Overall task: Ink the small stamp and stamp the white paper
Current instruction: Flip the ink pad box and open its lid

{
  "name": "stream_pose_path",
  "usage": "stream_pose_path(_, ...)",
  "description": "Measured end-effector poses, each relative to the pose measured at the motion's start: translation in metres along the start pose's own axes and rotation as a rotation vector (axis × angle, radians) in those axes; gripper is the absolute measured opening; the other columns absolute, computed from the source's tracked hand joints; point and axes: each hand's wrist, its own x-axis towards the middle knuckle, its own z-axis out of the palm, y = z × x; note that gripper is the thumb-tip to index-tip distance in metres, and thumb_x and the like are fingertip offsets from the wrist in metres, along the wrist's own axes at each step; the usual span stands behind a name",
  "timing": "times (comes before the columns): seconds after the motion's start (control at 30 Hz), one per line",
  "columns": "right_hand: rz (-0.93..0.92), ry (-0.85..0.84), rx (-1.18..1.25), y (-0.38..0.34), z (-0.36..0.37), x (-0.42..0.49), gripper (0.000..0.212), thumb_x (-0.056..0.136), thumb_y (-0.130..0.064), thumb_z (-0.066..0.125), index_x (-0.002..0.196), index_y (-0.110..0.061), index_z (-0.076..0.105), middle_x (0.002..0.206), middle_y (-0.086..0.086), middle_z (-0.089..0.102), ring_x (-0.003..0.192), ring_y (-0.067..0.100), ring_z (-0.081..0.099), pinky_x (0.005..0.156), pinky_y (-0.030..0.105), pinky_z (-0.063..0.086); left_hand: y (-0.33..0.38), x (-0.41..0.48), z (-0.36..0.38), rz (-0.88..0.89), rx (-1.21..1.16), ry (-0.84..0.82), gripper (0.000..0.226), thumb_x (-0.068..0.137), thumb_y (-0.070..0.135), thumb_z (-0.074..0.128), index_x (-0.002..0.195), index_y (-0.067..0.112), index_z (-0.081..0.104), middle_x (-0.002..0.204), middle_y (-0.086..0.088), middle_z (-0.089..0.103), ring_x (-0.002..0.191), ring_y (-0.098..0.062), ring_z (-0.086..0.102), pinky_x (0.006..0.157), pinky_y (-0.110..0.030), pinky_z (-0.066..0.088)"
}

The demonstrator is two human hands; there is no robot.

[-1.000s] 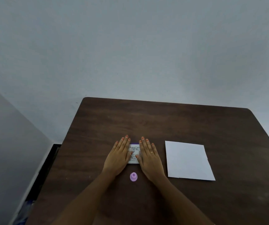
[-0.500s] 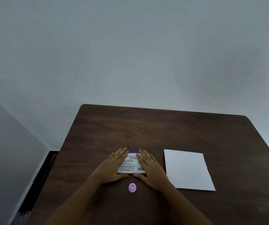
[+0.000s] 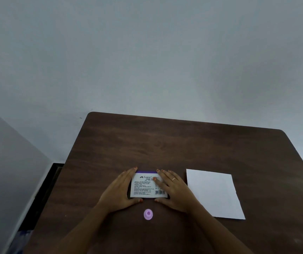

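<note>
Left hand (image 3: 118, 192) and right hand (image 3: 177, 190) flank the pad (image 3: 147, 187), fingers straight (touching it); stamp (image 3: 148, 214) at its six o'clock.

stamp pad (image 3: 145, 189) fine print illegible, table (image 3: 165, 143) cut off below

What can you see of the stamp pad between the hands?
The stamp pad is a flat rectangular case, seemingly closed, lying on the dark wood table. Its white label shows a Faber-Castell heading, fine black print and a barcode near the right corner; a purple strip edges the far side. The left hand touches its left side, the right hand overlaps its right, thumbs at the near edge.
</note>
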Motion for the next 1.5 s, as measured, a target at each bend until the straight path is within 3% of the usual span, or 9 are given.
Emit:
stream_pose_path(0.13,0.006,0.046,0.040,0.005,0.001,0.001,0.060,0.083,-0.057,0.045,0.131,-0.020,0.042,0.137,0.010,0.049,0.124,0.024,0.047,0.103,0.046,0.034,0.000,0.000,-0.002,-0.009,-0.028,-0.002,0.107,0.062,0.069,0.061,0.142,0.027,0.003,0.152,0.009,0.015,0.136,-0.002,0.015,0.113,-0.022,0.008)
stream_pose_path(0.23,0.071,0.114,0.276,0.007,-0.008,0.007,0.050,0.085,-0.049,0.046,0.125,-0.019,0.050,0.131,0.009,0.056,0.120,0.021,0.051,0.105,0.040,0.031,0.000,-0.001,-0.002,-0.046,-0.082,0.005,0.109,0.061,0.066,0.065,0.142,0.031,0.001,0.150,0.014,0.014,0.137,-0.007,0.018,0.113,-0.024,0.013)
stream_pose_path(0.33,0.243,0.286,0.556,0.005,-0.018,0.019,0.032,0.085,-0.037,0.054,0.110,-0.018,0.062,0.111,0.003,0.068,0.102,0.012,0.059,0.091,0.029,0.043,0.001,-0.001,-0.002,-0.088,-0.108,0.009,0.109,0.062,0.066,0.065,0.143,0.032,0.000,0.153,0.011,0.017,0.138,-0.012,0.019,0.115,-0.030,0.017)
stream_pose_path(0.5,0.549,0.405,0.918,0.005,-0.015,0.052,0.014,0.088,-0.020,0.054,0.102,-0.019,0.059,0.103,-0.001,0.062,0.095,0.007,0.057,0.076,0.016,0.049,0.000,0.003,-0.003,-0.116,-0.115,-0.012,0.113,0.061,0.068,0.063,0.142,0.033,-0.008,0.154,0.004,0.016,0.138,-0.014,0.021,0.112,-0.035,0.026)
stream_pose_path(0.63,0.694,0.451,0.841,0.015,-0.008,0.080,0.015,0.087,-0.013,0.057,0.100,-0.010,0.061,0.108,0.011,0.061,0.095,0.016,0.054,0.083,0.027,0.042,-0.003,0.004,0.000,-0.068,-0.081,-0.035,0.114,0.064,0.070,0.059,0.139,0.035,-0.020,0.156,0.006,0.001,0.140,-0.011,0.010,0.113,-0.032,0.017)
stream_pose_path(0.77,0.649,0.367,0.658,0.029,-0.003,0.095,0.013,0.085,-0.008,0.058,0.093,-0.004,0.067,0.101,0.016,0.062,0.094,0.022,0.052,0.081,0.027,0.035,-0.007,0.003,0.002,-0.007,-0.030,-0.019,0.109,0.068,0.071,0.054,0.133,0.038,-0.028,0.150,0.013,-0.013,0.136,-0.002,-0.003,0.110,-0.022,0.004)
stream_pose_path(1.0,0.581,0.283,0.486,0.036,0.000,0.097,0.010,0.081,-0.008,0.062,0.086,-0.001,0.067,0.095,0.018,0.064,0.090,0.027,0.053,0.078,0.027,0.034,-0.007,0.004,0.004,0.007,0.047,-0.044,0.099,0.071,0.075,0.043,0.128,0.042,-0.030,0.143,0.018,-0.023,0.129,0.004,-0.017,0.105,-0.023,-0.012)
stream_pose_path(1.23,0.620,0.378,0.471,0.021,-0.018,0.088,0.031,0.083,-0.016,0.063,0.112,-0.008,0.060,0.120,0.016,0.059,0.113,0.028,0.050,0.096,0.040,0.038,-0.002,0.000,-0.001,0.011,0.011,-0.035,0.096,0.075,0.069,0.045,0.131,0.038,-0.026,0.145,0.017,-0.020,0.131,0.004,-0.015,0.109,-0.024,-0.005)
stream_pose_path(1.5,0.383,0.272,0.563,-0.045,-0.019,0.025,0.015,0.090,-0.019,0.053,0.095,-0.010,0.063,0.097,0.011,0.066,0.093,0.019,0.058,0.082,0.024,0.043,0.017,-0.017,-0.010,-0.172,-0.478,0.143,0.062,0.093,0.024,0.048,0.142,0.026,0.010,0.152,0.011,0.007,0.140,-0.006,0.008,0.111,-0.023,0.012)
